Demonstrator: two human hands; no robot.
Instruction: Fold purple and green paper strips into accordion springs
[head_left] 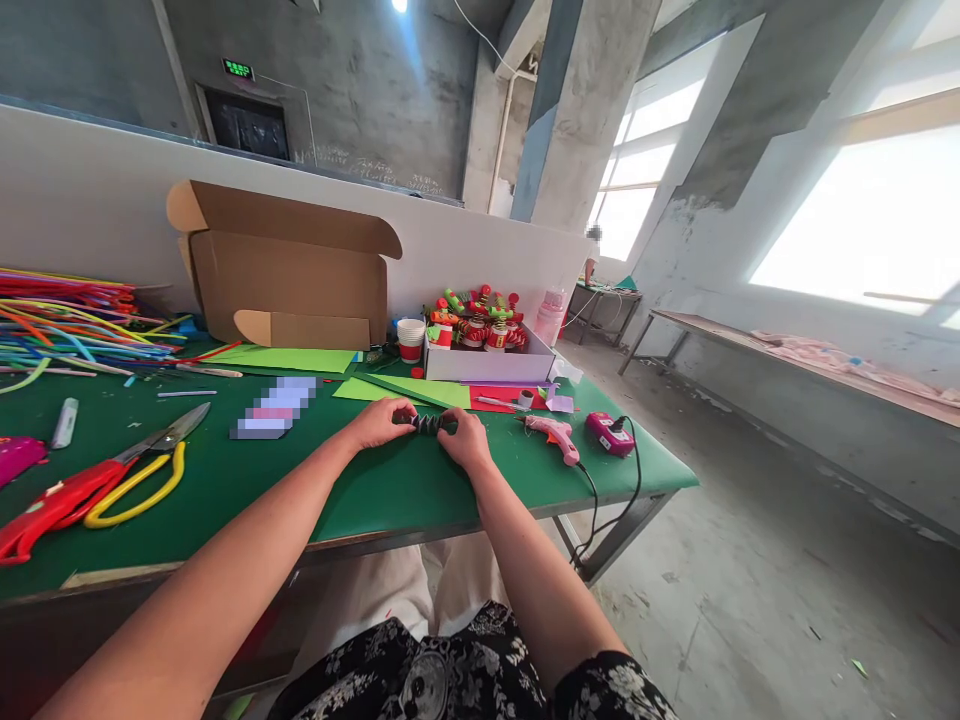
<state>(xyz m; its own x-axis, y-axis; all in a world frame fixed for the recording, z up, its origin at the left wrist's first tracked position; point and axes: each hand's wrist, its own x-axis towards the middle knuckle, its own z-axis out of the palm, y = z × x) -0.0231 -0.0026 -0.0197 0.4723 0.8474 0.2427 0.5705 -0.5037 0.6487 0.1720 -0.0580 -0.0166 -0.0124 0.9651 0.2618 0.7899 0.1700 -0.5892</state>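
Note:
A short dark zigzag strip, like an accordion-folded paper spring [428, 425], stretches between my two hands just above the green table. My left hand [384, 422] pinches its left end. At the other end, my right hand [465, 438] has its fingers closed on the strip. Light green paper sheets [397, 392] lie just beyond my hands, with a red sheet [487, 396] to their right. On the right, a pink glue gun [555, 436] rests on the table, its nozzle toward my right hand.
Red-handled shears [82, 500] and yellow-handled scissors [142, 500] lie left. Behind are pipe cleaners [67, 320], an open cardboard box [292, 270], paper cups [410, 340] and a white box [487, 364] of red-green crafts. A purple power adapter [609, 434] trails a cord over the table's edge.

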